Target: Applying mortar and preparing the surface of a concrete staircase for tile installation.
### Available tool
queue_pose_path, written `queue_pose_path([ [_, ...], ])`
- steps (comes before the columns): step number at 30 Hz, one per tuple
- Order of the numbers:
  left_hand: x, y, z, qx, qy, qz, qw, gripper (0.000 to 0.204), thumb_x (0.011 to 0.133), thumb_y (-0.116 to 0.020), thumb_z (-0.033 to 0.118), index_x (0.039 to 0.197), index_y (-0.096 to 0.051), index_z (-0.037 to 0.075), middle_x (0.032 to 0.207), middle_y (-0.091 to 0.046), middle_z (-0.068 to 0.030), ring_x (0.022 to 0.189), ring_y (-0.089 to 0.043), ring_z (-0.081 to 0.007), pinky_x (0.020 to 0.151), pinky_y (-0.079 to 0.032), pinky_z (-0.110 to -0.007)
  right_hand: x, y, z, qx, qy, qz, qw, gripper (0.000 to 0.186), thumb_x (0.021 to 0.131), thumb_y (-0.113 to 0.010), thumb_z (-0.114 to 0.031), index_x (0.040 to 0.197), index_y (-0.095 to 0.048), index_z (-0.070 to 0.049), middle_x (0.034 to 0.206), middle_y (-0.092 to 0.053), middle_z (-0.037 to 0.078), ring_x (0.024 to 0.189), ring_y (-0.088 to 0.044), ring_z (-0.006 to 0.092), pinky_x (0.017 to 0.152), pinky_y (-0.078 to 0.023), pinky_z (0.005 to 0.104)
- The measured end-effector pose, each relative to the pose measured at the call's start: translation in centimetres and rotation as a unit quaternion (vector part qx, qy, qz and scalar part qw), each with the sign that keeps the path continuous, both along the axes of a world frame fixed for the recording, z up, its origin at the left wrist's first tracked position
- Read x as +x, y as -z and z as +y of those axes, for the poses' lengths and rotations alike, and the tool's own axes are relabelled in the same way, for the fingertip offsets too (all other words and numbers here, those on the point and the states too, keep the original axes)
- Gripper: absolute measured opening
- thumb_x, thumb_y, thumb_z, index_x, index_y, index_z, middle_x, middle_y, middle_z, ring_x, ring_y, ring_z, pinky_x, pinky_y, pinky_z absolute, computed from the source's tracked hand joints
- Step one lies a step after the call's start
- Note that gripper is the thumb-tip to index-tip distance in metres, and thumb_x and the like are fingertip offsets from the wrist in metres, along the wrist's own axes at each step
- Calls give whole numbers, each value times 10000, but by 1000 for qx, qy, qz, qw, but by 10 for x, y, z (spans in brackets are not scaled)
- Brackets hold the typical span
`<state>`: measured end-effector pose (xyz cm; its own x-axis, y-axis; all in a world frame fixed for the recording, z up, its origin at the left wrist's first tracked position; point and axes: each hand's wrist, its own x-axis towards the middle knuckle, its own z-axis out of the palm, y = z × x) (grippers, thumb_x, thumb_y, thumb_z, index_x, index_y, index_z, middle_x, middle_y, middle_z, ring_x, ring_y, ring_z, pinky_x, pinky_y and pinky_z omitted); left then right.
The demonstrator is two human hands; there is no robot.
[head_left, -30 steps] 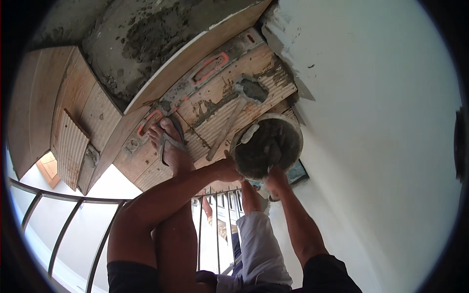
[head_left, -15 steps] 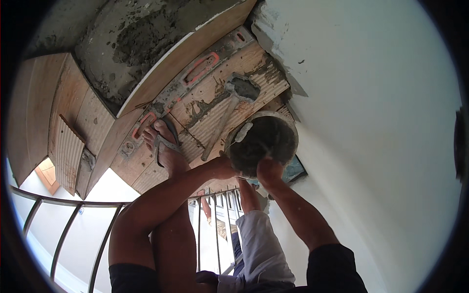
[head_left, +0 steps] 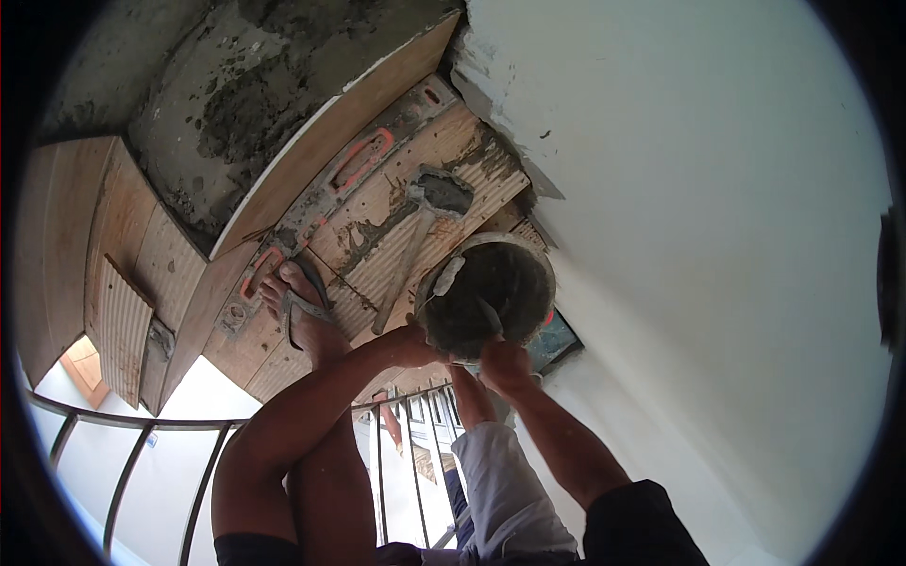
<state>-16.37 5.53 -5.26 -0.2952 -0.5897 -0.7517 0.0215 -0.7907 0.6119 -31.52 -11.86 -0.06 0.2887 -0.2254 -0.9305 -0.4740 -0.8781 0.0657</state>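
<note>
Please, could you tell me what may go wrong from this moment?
The round, dark grey bucket might tip if the left hand at its rim slipped while the right hand holds a grey-bladed tool inside.

The foot in a grey strapped sandal is close to the long grey level with orange-edged openings and could nudge it.

The long-handled, grey-smeared tool beside the bucket could be knocked.

Right sleeve (head_left: 634, 524) is short, near-black, loose-hemmed; left sleeve (head_left: 255, 550) is dark too (only edge shows). Pale grey trouser leg (head_left: 510, 491), creased. Grey thong flip-flop (head_left: 313, 307).
</note>
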Motion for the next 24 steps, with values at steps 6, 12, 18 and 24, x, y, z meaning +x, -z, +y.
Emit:
queue_pose_path([
  [6, -4, -14, -11, 32, -38, -31, 998, 752, 872, -696, 565, 1450, -508, 122, 1419, -532, -278, 1399, -422, -393, 1188, -280, -394, 5, -5, -92, 56, 36, -36, 997, 310, 811, -685, -159, 1058, -685, 29, 974, -731, 227, 907, -736, 372, 772, -594, 447],
  [12, 3, -10, -12, -80, -10, 49, 996, 594, 897, -695, 438, 1383, -583, 114, 1316, -633, -203, 1257, -557, -327, 1157, -313, -401, -13, 33, 2, 80, 57, 11, 995, 496, 790, -701, -202, 1226, -594, 10, 1091, -701, 245, 1008, -696, 407, 822, -578, 455],
  [18, -2, -7, 0, -53, -70, -2, 996, 659, 877, -696, 503, 1396, -572, 116, 1343, -591, -274, 1284, -537, -360, 1184, -285, -390, 43, -47, -55, -26, 27, -2, 999, 446, 825, -689, -208, 1216, -607, -8, 1091, -712, 215, 1042, -699, 381, 885, -568, 472],
  [24, 23, -62, -48, -3, -18, 9, 1000, 658, 922, -628, 513, 1453, -517, 141, 1438, -530, -255, 1341, -495, -392, 1169, -315, -433, 25, 29, -93, -61, -68, 37, 995, 390, 808, -743, -273, 1109, -696, -29, 1016, -731, 208, 949, -734, 343, 790, -594, 435],
])
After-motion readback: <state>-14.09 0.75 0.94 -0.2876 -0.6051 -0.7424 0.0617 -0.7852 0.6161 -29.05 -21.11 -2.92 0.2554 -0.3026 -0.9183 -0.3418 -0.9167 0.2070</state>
